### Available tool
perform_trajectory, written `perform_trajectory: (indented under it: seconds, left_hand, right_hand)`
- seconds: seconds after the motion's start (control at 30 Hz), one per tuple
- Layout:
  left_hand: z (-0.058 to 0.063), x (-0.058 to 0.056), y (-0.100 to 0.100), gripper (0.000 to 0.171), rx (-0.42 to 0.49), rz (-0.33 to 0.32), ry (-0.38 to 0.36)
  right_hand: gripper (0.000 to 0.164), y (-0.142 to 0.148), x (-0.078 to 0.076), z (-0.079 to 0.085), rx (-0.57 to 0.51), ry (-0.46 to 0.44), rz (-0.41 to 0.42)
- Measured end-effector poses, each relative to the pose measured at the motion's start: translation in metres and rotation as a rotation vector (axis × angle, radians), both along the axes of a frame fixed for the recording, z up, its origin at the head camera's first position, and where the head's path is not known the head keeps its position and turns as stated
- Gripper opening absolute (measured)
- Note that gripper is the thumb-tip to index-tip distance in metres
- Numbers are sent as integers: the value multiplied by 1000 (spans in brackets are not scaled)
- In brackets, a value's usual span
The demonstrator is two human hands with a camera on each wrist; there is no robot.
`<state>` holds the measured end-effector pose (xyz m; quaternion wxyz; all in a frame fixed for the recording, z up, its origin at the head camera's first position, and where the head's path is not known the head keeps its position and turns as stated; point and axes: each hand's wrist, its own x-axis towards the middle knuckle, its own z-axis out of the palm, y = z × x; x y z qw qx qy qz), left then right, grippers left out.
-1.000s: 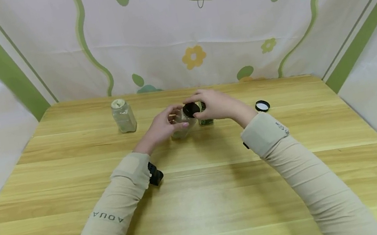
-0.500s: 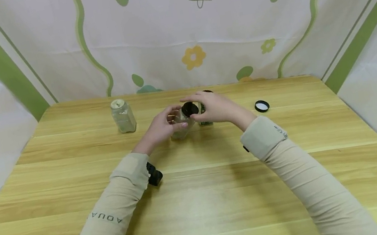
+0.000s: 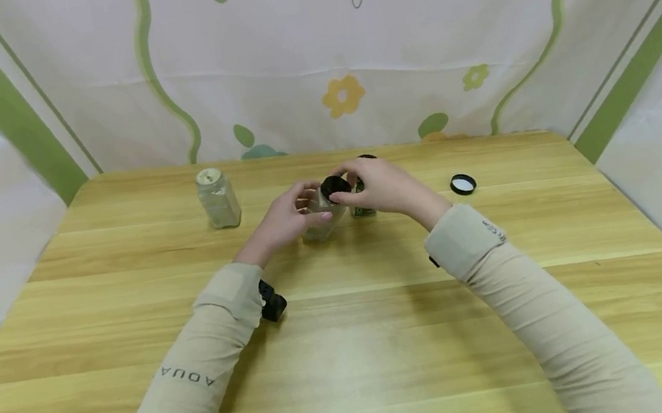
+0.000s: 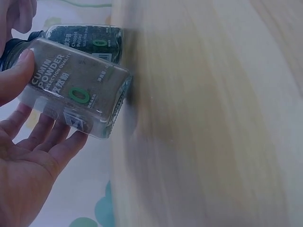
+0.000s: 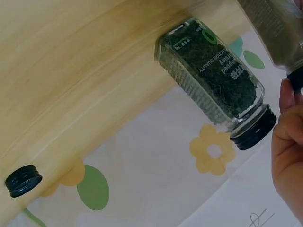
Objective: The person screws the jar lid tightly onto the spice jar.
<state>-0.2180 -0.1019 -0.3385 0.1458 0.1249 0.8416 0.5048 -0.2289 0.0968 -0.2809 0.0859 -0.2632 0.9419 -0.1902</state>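
A glass jar labelled cumin powder (image 4: 75, 87), filled with brown powder, is held in my left hand (image 3: 289, 222), with the thumb on one side and fingers on the other. It leans slightly in the head view. At its mouth sits a black lid (image 3: 335, 188), which my right hand (image 3: 385, 186) pinches between thumb and fingers. Just right of this jar, a chopped parsley jar (image 5: 213, 71) stands on the table with its own black lid (image 5: 255, 127) on. The right hand partly covers that jar in the head view.
A lidless glass jar (image 3: 219, 202) with a pale top stands at the back left. One loose black lid (image 3: 463, 184) lies on the table (image 3: 359, 377) at the right, its white inside facing up. Behind the table's far edge hangs a printed white cloth (image 3: 264, 42).
The right fingers have shifted round the black lid, the fingertips now curled closer behind it. The left hand and the cumin jar stay nearly in place. The head view has tilted slightly.
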Motion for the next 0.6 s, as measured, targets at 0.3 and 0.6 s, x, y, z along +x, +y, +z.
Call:
perform_trajectory:
  seconds: [0.3, 0.6]
  left_hand:
    - [0, 1, 0, 61, -5, 8, -9]
    - [1, -2, 1, 58, -3, 10, -1]
  right_hand:
    - [54, 7, 0, -4, -63, 13, 129]
    - [49, 8, -4, -1, -81, -38, 72]
